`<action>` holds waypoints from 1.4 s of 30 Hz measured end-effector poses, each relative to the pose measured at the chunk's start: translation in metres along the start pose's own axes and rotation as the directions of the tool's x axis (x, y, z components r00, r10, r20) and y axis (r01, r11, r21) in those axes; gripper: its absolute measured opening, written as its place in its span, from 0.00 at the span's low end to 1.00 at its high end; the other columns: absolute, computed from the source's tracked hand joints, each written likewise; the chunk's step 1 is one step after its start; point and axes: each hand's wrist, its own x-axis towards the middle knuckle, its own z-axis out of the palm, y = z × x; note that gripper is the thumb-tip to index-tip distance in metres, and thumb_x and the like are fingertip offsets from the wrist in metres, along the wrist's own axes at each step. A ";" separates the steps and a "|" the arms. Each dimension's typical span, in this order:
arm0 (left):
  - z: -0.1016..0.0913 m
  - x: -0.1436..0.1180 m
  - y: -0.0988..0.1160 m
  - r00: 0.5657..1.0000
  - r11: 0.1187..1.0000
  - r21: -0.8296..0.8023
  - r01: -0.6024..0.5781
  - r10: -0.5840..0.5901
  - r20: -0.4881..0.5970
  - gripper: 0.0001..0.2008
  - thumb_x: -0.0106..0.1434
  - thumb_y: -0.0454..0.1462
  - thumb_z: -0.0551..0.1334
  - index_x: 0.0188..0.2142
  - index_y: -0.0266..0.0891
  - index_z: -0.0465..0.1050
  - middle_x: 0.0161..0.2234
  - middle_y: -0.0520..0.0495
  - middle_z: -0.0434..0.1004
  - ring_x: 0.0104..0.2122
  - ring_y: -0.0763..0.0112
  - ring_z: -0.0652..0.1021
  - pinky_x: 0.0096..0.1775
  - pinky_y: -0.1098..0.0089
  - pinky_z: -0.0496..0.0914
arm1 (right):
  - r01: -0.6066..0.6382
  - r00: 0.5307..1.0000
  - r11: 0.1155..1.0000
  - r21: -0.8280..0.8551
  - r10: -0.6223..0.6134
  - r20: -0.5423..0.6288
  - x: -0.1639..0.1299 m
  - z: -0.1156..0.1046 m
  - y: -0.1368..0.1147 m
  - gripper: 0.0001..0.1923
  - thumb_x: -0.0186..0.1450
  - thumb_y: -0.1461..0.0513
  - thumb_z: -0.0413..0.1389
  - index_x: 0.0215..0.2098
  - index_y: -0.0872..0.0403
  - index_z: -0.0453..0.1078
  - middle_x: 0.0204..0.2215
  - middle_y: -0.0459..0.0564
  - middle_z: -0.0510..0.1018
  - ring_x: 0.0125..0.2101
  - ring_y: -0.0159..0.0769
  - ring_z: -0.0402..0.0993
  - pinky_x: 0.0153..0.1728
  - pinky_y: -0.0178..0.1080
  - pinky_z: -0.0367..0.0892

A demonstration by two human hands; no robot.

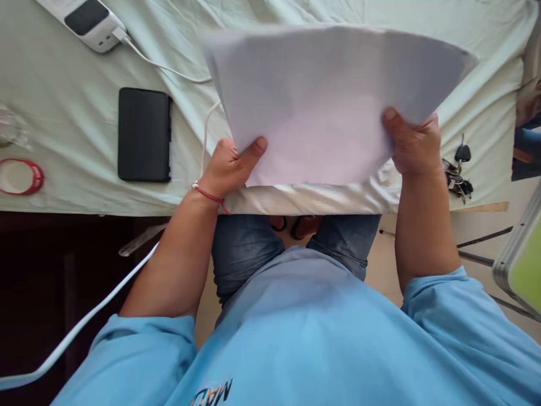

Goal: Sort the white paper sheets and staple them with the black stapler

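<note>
A wide sheaf of white paper [313, 107] is held up above the front edge of the cloth-covered table. My left hand [232, 163] grips its lower left side, thumb on top and fingers hidden underneath. On the right side my right hand [414, 138] pinches it the same way, its thumb pressing on the face of the paper. The paper bows slightly, and its top edge is blurred. Its upper face looks blank. Whether it is one sheet or several I cannot tell for certain.
A black rectangular case [144, 135] lies left of the paper. Behind it, a white power strip [88, 22] has a white cable [169, 70] plugged in. Red tape roll [38, 176] sits at far left. Keys [459, 175] lie right, near a green-topped folding table [526, 259].
</note>
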 end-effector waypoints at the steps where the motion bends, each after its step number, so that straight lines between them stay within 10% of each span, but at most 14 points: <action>1: 0.000 -0.002 0.003 1.000 1.000 0.008 0.019 -0.019 0.011 0.36 0.73 0.73 0.66 0.43 0.44 0.85 0.42 0.42 0.88 0.55 0.48 0.88 0.56 0.53 0.88 | -0.026 0.999 1.000 0.000 0.026 0.020 -0.002 -0.002 0.000 0.32 0.58 0.31 0.80 0.48 0.38 0.84 0.54 0.47 0.94 0.75 0.59 0.76 0.77 0.60 0.77; 9: -0.006 -0.011 0.000 0.979 0.979 -0.037 0.200 -0.198 0.050 0.20 0.74 0.57 0.72 0.49 0.45 0.81 0.26 0.52 0.74 0.22 0.69 0.71 0.24 0.70 0.65 | -0.269 0.962 0.962 -0.036 0.270 0.025 -0.036 -0.023 0.015 0.32 0.51 0.35 0.85 0.40 0.43 0.86 0.45 0.50 0.94 0.50 0.57 0.93 0.49 0.58 0.93; 22: -0.003 -0.006 0.019 0.963 0.946 0.190 0.261 -0.270 0.018 0.07 0.70 0.34 0.69 0.45 0.41 0.86 0.30 0.52 0.80 0.31 0.67 0.77 0.36 0.65 0.69 | -0.531 0.824 0.834 -0.149 0.549 0.140 -0.050 -0.040 0.021 0.31 0.49 0.37 0.87 0.36 0.46 0.88 0.37 0.55 0.93 0.34 0.51 0.88 0.28 0.51 0.85; 42: 0.009 0.003 0.029 0.971 0.899 0.372 0.232 -0.234 -0.040 0.07 0.73 0.38 0.65 0.39 0.42 0.82 0.33 0.49 0.83 0.34 0.63 0.79 0.44 0.63 0.73 | -0.299 0.954 0.945 -0.132 0.300 -0.007 -0.036 -0.043 0.029 0.22 0.60 0.38 0.79 0.38 0.42 0.85 0.37 0.49 0.90 0.38 0.48 0.85 0.34 0.49 0.82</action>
